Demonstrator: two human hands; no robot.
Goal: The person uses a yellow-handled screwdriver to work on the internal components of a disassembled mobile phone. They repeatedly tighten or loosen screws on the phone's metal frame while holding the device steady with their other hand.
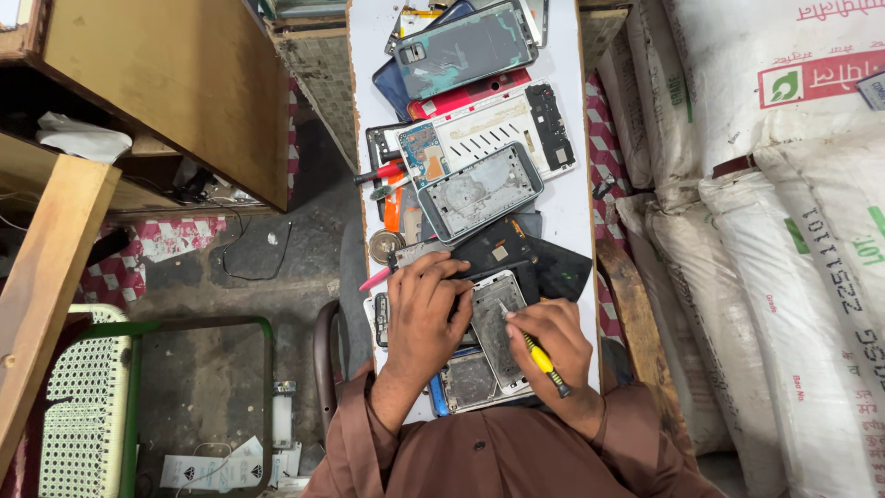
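Head view, looking down at a narrow white workbench (572,198) that runs from near to far, cluttered with phone parts. Left hand (422,318) lies flat, fingers spread and pressing down on the left edge of an opened phone frame (498,332) at the near end of the bench; not pinching anything, just holding it in place. Right hand (553,346) is closed around a yellow-and-black screwdriver (539,355), fingers pressed together on the handle, tip angled far-left and touching the frame's metal inner plate. A second gutted frame (470,380) sits just under and near-left of the one being worked on, partly hidden by the left wrist. Just far of the hands: black back covers (544,263), overlapping. Farther on, a grey-rimmed phone chassis (479,192), tilted, resting on a white back panel with a black camera section (516,129). A small blue circuit board (422,152) lies at the chassis' far-left corner. Red-handled tools (380,173) poke out at the left edge of the bench, with a round metal disc (383,245) near them. At the far end, a stack of phones with a teal-grey back cover (466,48) on top. White woven sacks (784,231) are piled to the right of the bench, a wooden cabinet (175,92) to the far left, and a green-framed stool (92,397) to the near left.
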